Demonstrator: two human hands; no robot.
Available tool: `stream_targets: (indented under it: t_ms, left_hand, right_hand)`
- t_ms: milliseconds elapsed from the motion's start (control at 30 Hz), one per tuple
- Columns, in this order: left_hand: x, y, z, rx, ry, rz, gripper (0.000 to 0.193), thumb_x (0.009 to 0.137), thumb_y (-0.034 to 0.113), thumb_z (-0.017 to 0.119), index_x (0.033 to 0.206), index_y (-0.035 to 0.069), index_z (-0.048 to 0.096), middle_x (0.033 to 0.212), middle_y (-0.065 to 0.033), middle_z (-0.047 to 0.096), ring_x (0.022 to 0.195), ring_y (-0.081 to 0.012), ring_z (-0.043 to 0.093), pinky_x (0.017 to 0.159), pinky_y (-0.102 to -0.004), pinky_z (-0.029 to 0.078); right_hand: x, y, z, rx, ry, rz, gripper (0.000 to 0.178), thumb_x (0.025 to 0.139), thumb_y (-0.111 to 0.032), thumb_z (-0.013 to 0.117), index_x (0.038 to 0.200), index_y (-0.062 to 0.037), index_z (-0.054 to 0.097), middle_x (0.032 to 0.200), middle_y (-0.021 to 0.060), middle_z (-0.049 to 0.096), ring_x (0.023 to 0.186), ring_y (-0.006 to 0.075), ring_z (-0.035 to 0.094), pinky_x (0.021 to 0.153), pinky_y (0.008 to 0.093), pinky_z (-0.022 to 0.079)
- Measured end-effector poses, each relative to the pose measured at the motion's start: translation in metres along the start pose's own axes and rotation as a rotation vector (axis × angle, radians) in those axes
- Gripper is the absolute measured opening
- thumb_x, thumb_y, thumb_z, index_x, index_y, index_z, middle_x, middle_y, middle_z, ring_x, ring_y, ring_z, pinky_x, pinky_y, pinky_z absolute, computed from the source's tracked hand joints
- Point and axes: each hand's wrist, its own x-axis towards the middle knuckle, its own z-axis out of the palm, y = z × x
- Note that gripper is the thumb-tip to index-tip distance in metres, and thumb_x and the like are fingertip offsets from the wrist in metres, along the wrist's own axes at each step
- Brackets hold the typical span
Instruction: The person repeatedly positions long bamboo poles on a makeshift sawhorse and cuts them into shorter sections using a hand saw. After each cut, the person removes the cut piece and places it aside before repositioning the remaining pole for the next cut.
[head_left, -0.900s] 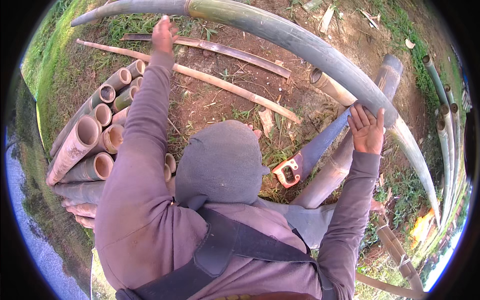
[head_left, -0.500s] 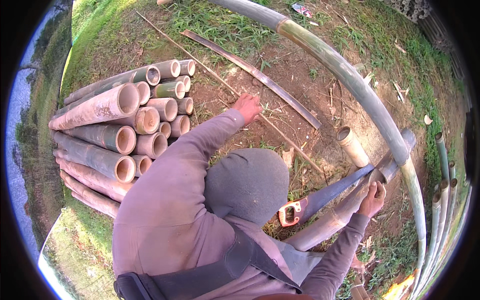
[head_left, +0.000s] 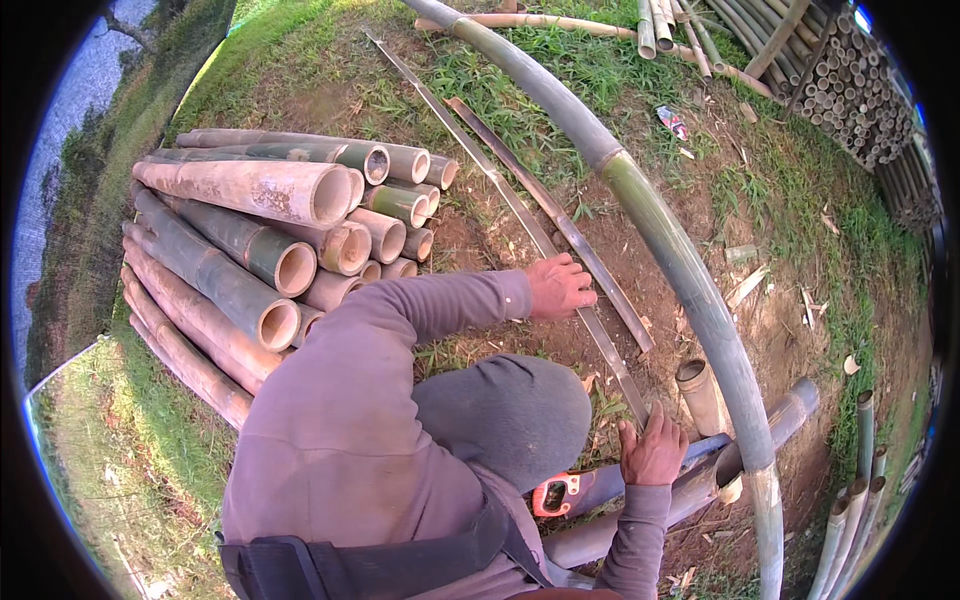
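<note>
A long thin split-bamboo strip (head_left: 480,150) runs slantwise across the ground, its broad face showing. My left hand (head_left: 560,288) is closed around its nearer half. At its near end is my right hand (head_left: 655,452), with thumb and fingers on either side of the strip's tip. Just below that hand lies a handsaw (head_left: 556,494) with an orange handle, its dark blade partly hidden by my hand and wrist. The blade rests along a thick bamboo pole (head_left: 590,540), which has a dark cut opening near its far part. A short upright bamboo piece (head_left: 703,395) stands beside the pole.
Stacked cut bamboo tubes (head_left: 270,195) lie to the left. A second split strip (head_left: 560,220) lies alongside mine. One long curved bamboo pole (head_left: 640,190) arches across the right side. More poles (head_left: 845,525) stand lower right, with bamboo bundles (head_left: 855,95) at the far right.
My right hand has left the cut in the thick pole and moved left to the strip's near end. The strip has turned to show its broad face. The view has shifted.
</note>
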Motion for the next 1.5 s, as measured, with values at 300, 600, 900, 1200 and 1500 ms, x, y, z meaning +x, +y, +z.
stream_targets:
  t_ms: [300,600,900,1200,1500]
  left_hand:
    - [0.033,-0.002,-0.031,0.063,0.551,0.042,0.019,0.075,0.022,0.079,0.091,0.020,0.068,0.087,0.0015,0.057,0.082,-0.0186,0.061,0.080,-0.0369,0.041]
    - [0.088,-0.065,-0.084,0.248,0.206,-0.163,0.014,0.080,0.026,0.078,0.094,0.024,0.073,0.091,0.0009,0.067,0.093,-0.0196,0.069,0.085,-0.0387,0.047]
    - [0.104,-0.133,-0.065,0.315,0.414,-0.151,0.023,0.070,0.032,0.087,0.088,0.025,0.074,0.087,0.0031,0.063,0.096,-0.0193,0.066,0.095,-0.0398,0.044]
    - [0.099,-0.152,-0.057,0.278,0.411,-0.189,0.018,0.075,0.036,0.084,0.084,0.025,0.074,0.085,0.0033,0.062,0.094,-0.0177,0.066,0.093,-0.0388,0.044]
    - [0.110,-0.152,-0.056,0.295,0.483,-0.170,0.013,0.080,0.033,0.080,0.082,0.023,0.073,0.084,0.0031,0.062,0.095,-0.0182,0.065,0.094,-0.0381,0.044]
  right_hand:
    - [-0.012,0.024,-0.025,0.179,-0.046,-0.006,0.034,0.094,-0.024,0.072,0.123,-0.0052,0.067,0.102,0.0214,0.071,0.091,0.0451,0.069,0.075,0.0526,0.055]
    - [0.045,0.024,-0.008,0.456,0.193,0.060,0.033,0.096,-0.026,0.076,0.120,-0.0045,0.072,0.087,0.0214,0.072,0.076,0.0403,0.071,0.070,0.0470,0.054]
    - [0.116,0.014,0.003,0.308,0.371,-0.006,0.045,0.095,-0.038,0.077,0.121,-0.0021,0.073,0.099,0.0204,0.076,0.085,0.0394,0.074,0.077,0.0458,0.057]
    - [0.135,0.005,0.012,0.293,0.427,-0.044,0.043,0.094,-0.037,0.077,0.119,-0.0027,0.073,0.099,0.0199,0.075,0.086,0.0388,0.073,0.076,0.0459,0.057]
    - [0.136,0.007,0.002,0.307,0.404,-0.008,0.046,0.094,-0.041,0.077,0.120,-0.0028,0.073,0.097,0.0183,0.076,0.082,0.0352,0.074,0.074,0.0447,0.058]
